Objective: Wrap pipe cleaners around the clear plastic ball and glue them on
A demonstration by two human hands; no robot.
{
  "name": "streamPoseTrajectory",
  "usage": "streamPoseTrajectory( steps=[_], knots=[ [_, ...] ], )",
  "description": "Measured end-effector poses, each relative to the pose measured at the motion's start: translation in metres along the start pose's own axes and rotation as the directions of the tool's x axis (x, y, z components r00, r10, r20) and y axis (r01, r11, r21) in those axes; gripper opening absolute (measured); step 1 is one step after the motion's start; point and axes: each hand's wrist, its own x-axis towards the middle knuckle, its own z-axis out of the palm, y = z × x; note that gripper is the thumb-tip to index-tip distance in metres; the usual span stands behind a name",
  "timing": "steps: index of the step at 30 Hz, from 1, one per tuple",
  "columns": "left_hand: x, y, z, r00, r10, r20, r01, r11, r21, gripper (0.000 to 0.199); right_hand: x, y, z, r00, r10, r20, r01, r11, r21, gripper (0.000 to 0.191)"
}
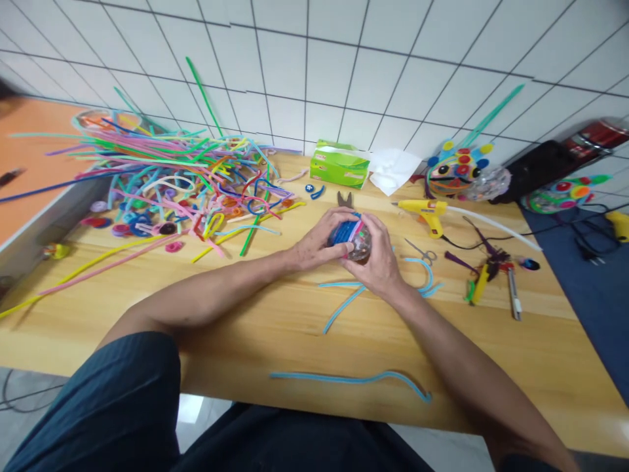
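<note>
Between my two hands is a small clear plastic bottle [360, 248] with blue and pink pipe cleaner wound around one part. My left hand [319, 239] grips its wound left side, the thumb lying across the front. From the right, my right hand [381, 259] wraps the bottle, fingers over the top and thumb below. Light blue pipe cleaners [344, 308] lie on the table under and beside my hands. Another light blue pipe cleaner [344, 378] rests near the front edge. Just behind my hands are the dark jaws of pliers [345, 198]; their handles are hidden.
A tangled heap of coloured pipe cleaners [191, 177] covers the left back. Along the wall stand a green tissue box [339, 165] and a decorated bottle figure [457, 174]. To the right lie a yellow glue gun [425, 213], scissors [422, 252] and a utility knife [514, 295].
</note>
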Motion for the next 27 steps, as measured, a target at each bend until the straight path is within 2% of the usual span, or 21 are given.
streamPoseTrajectory(
  steps=[7,14,20,24,27],
  knots=[
    [-0.002,0.004,-0.004,0.999,-0.044,0.020,0.043,0.998,0.040,0.055,0.001,-0.001,-0.002,0.999,0.021,0.038,-0.022,1.000,0.015,0.111],
    [-0.001,0.006,-0.003,0.997,-0.071,0.022,0.070,0.997,0.017,0.055,0.002,-0.002,-0.003,0.999,0.015,0.035,-0.015,1.000,-0.003,0.102],
    [0.001,0.003,-0.001,0.999,-0.050,0.003,0.050,0.999,-0.007,0.056,0.002,-0.001,0.000,1.000,-0.002,-0.015,0.002,1.000,0.006,0.095],
    [0.004,0.006,-0.002,0.993,-0.118,0.013,0.119,0.993,-0.020,0.060,0.003,-0.001,0.003,0.999,-0.015,-0.047,0.016,1.000,0.009,0.095],
    [0.009,0.016,-0.004,0.980,-0.196,0.028,0.197,0.980,-0.039,0.070,0.003,-0.002,0.004,0.998,-0.017,-0.053,0.017,1.000,-0.009,0.095]
  ],
)
